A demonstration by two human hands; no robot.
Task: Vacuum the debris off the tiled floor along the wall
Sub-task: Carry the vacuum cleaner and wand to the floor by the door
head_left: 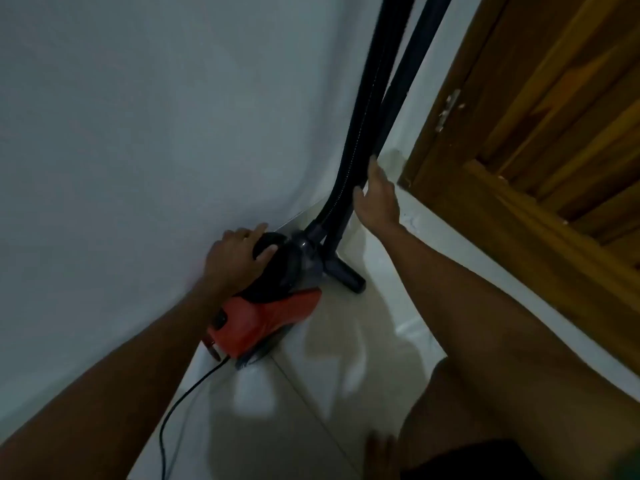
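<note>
A red and black canister vacuum [266,317] sits on the pale tiled floor [346,358] against the white wall [156,133]. My left hand [235,258] grips the black handle on top of the vacuum. A black hose [367,109] and a black wand [408,74] rise from the vacuum up along the wall corner. The wand's floor nozzle [349,275] rests on the tiles beside the vacuum. My right hand [377,199] touches the wand low down with straight fingers. No debris shows in this dim view.
A wooden door and frame [540,133] stand at the right, with a metal latch plate [448,109]. The black power cord [180,407] trails over the tiles towards the bottom edge. My bent knee [460,420] fills the lower right.
</note>
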